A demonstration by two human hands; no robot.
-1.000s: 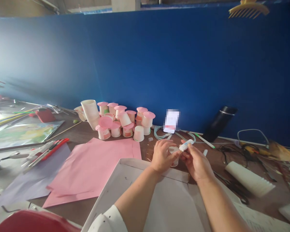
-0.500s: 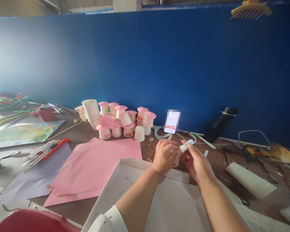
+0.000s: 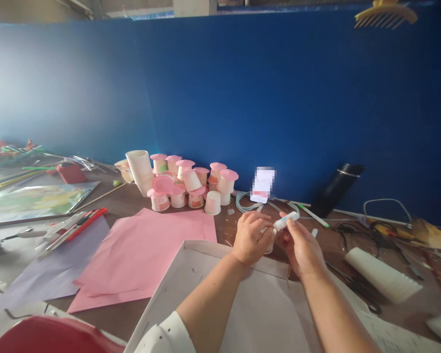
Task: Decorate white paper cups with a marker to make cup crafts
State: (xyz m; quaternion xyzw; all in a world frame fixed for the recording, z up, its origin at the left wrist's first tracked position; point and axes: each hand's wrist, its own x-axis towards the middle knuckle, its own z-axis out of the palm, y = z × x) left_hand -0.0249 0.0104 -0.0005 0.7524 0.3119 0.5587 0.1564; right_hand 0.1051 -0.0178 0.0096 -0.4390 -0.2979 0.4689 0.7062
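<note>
Fingers of the left hand (image 3: 250, 236) wrap more of the paper cup (image 3: 269, 244) than a second ago. The right hand (image 3: 302, 246) pinches the glue stick (image 3: 285, 221) against it, just beyond the tray's (image 3: 213, 248) rim.

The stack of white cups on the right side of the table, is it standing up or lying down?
Lying down: the stack of white cups rests lengthwise on the table, rims pointing sideways.

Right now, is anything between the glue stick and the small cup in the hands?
Nothing visible is. The right hand holds the glue stick close beside the cup, which the left hand grips.
</note>
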